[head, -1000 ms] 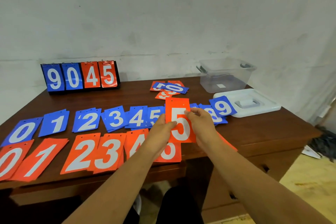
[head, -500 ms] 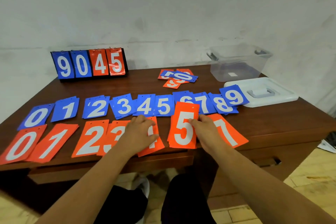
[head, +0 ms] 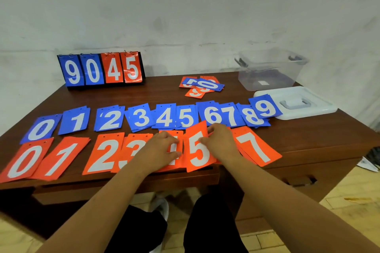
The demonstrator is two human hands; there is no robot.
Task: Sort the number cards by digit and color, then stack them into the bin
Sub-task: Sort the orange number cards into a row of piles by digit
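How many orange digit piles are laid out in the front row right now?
7 visible: 0, 1, 2, 3, 4 under the left hand, 5, 7. A 6 may hide beneath the right hand.

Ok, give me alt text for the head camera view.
Two bare hands, left hand and right hand, set an orange number 5 card into a row of orange cards below a blue 0-to-9 card row on a brown wooden table; a clear plastic bin stands behind.
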